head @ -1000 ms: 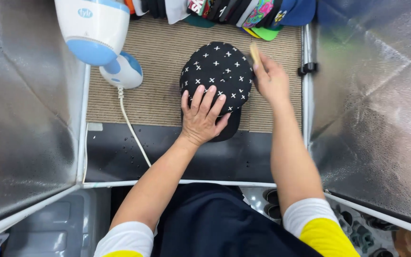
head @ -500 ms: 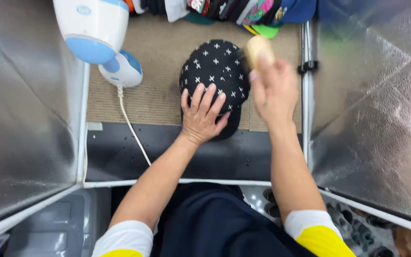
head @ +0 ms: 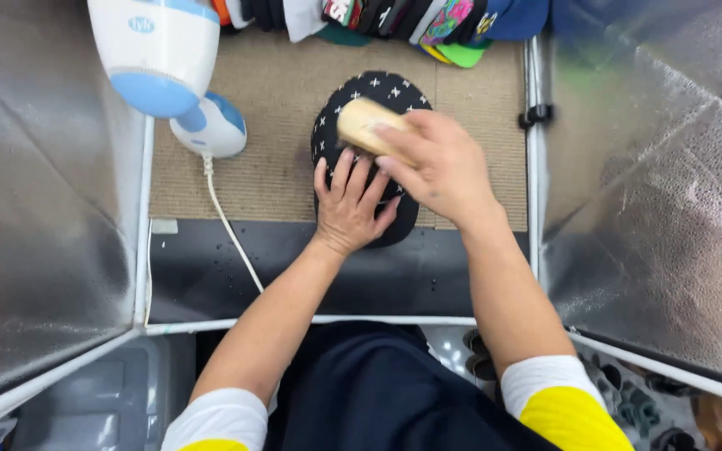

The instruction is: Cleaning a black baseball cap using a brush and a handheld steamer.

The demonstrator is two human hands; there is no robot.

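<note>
Black star-patterned cap (head: 371,100) under left hand (head: 349,209), right hand (head: 436,167) gripping wooden brush (head: 363,124)

Work booth seen from above. Silver reflective foil panels (head: 35,192) form the left wall, and matching panels (head: 662,217) the right, both held in a white tube frame (head: 142,217). The worktop carries a tan woven mat (head: 277,142) over its far part and a dark wet strip (head: 202,276) along its near edge. Light is bright and even, glinting off the foil. A grey plastic bin (head: 102,401) sits below the near-left corner.
</note>
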